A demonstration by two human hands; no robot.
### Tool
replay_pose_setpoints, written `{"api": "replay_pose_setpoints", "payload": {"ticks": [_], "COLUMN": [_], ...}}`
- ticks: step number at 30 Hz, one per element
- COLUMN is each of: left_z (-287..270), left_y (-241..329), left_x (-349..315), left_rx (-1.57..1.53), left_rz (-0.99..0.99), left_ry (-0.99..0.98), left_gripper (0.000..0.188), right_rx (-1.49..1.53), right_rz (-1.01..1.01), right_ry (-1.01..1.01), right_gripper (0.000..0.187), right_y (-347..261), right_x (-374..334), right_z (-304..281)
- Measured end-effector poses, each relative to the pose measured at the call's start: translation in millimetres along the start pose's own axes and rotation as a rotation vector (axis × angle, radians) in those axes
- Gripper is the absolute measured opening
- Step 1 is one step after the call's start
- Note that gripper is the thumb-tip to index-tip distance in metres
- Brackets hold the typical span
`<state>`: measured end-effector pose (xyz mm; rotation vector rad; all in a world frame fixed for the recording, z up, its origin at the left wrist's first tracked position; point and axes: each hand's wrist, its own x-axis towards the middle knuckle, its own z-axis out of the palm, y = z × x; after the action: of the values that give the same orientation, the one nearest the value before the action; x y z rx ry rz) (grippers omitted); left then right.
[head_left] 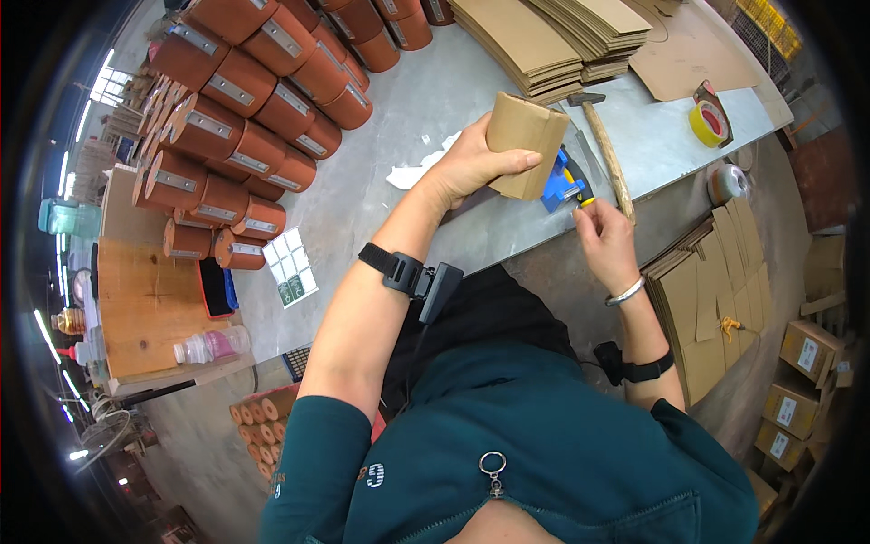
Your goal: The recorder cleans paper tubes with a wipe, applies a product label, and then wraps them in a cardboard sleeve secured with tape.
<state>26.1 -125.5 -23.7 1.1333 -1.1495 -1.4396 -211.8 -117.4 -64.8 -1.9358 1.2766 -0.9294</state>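
Note:
My left hand (471,161) is wrapped round a small brown cardboard box (535,131), thumb across its front face, and holds it tilted over the grey table. Close to the table's near edge, the fingers of my right hand (605,231) are pinched together. They meet the end of a yellow-and-black handle (587,196); what lies between the fingertips is hidden. Beside that handle is a blue tool (559,190), partly covered by the box. A hammer (609,150) with a wooden handle lies just to the right of these, its head pointing away from me.
Reddish-brown cylinders (213,136) with metal strips are stacked at the left. Flat cardboard sheets (535,45) lie at the back, with a yellow tape roll (707,122) to the right. A label sheet (290,267) sits near the front left. More flat cardboard (702,299) stands beyond my right arm.

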Motion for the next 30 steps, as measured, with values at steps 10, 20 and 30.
{"api": "replay_pose_setpoints", "payload": {"ticks": [10, 20, 30], "left_z": [10.9, 2.2, -2.8], "left_y": [4.1, -3.0, -2.4], "left_x": [-30.1, -48.7, -69.4], "left_rx": [0.015, 0.032, 0.002], "left_rz": [0.104, 0.072, 0.045], "left_ry": [0.073, 0.116, 0.108], "left_gripper": [0.075, 0.08, 0.084], "right_rx": [0.18, 0.026, -0.02], "right_rz": [-0.422, -0.347, -0.232], "right_ry": [-0.239, -0.307, -0.173], "right_gripper": [0.014, 0.019, 0.038], "right_y": [-94.1, -94.1, -87.2], "right_x": [34.9, 45.7, 33.8], "right_z": [-28.1, -0.4, 12.2]}}
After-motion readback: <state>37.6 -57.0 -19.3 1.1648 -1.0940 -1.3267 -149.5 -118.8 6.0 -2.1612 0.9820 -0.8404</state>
